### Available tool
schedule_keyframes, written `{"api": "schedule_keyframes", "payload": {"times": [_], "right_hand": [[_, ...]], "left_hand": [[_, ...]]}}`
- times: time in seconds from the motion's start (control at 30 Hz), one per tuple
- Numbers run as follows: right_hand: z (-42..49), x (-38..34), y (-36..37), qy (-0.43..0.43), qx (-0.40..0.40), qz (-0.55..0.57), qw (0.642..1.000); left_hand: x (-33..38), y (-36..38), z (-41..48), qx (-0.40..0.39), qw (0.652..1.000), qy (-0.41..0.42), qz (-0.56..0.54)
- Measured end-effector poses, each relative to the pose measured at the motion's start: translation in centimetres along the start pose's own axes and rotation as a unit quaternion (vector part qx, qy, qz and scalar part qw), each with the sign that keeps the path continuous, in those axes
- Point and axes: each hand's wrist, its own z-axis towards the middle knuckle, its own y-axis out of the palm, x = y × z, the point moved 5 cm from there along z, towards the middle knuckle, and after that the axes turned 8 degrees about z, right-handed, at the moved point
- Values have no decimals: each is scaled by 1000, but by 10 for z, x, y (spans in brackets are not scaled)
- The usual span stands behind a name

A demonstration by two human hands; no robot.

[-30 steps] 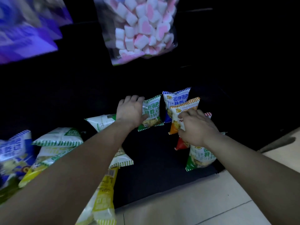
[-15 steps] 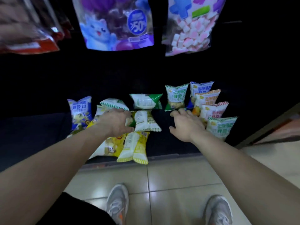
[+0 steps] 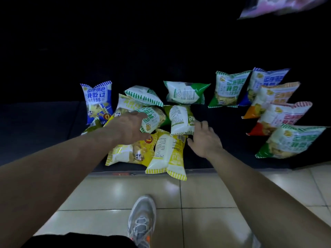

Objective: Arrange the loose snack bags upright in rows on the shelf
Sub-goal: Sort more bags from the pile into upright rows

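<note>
Your left grip (image 3: 129, 128) is curled round the near end of a green bag (image 3: 154, 117), thumb under it and fingers over the top. That bag sits in the middle of the loose pile, and its print reads upside down to you.

Your right grip (image 3: 206, 138) is spread and holds nothing. Its fingers are nearly straight, and the fingertips (image 3: 198, 123) touch the right edge of a lime bag (image 3: 180, 120) that lies back side up just beside the green bag.

The pile lies on the dark shelf (image 3: 44, 126), left of centre:
- A yellow bag (image 3: 129, 153) lies flat under your left wrist.
- A front bag (image 3: 168, 154), also yellow and label side up, touches it on the right. Its near end sticks out past the shelf edge over the tiled floor (image 3: 206, 197).
- A striped bag (image 3: 143, 94) lies tilted behind the green bag.
- A sideways bag (image 3: 186, 93) lies on its long edge beyond the lime bag, its printed back facing you.
- A blue bag (image 3: 96, 99) stands upright at the pile's left end.

Well apart on the right, a row (image 3: 276, 111) of blue, orange, red and green bags stands upright, each overlapping the one behind it, running from the back to the front edge. A standing green bag (image 3: 229, 88) is just left of the row's back end.

One grey shoe (image 3: 141, 221) rests on the floor below the shelf. A pink-and-white pack (image 3: 286, 6) shows at the top right, too blurred to read.
</note>
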Motion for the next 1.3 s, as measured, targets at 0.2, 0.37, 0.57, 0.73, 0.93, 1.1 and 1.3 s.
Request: {"api": "schedule_keyframes", "payload": {"times": [0.2,0.37,0.57,0.73,0.93,1.1,1.3], "right_hand": [[26,16,11,8,29,90,995],[25,6,-24,-70,125,100,985],[15,8,-96,-89,175,66,978],[6,45,-83,-12,97,45,994],[7,61,-79,-19,17,106,994],[8,54,-89,-37,41,119,991],[-21,38,-143,-65,15,77,995]], "left_hand": [[-9,4,19,9,998,-26,-55],[-1,6,17,4,999,-10,-45],[18,-13,12,31,999,0,-43],[41,-21,10,37,998,29,-31],[50,-20,13,33,999,33,-24],[55,-20,19,38,998,41,-29],[81,-44,18,105,988,66,-95]]}}
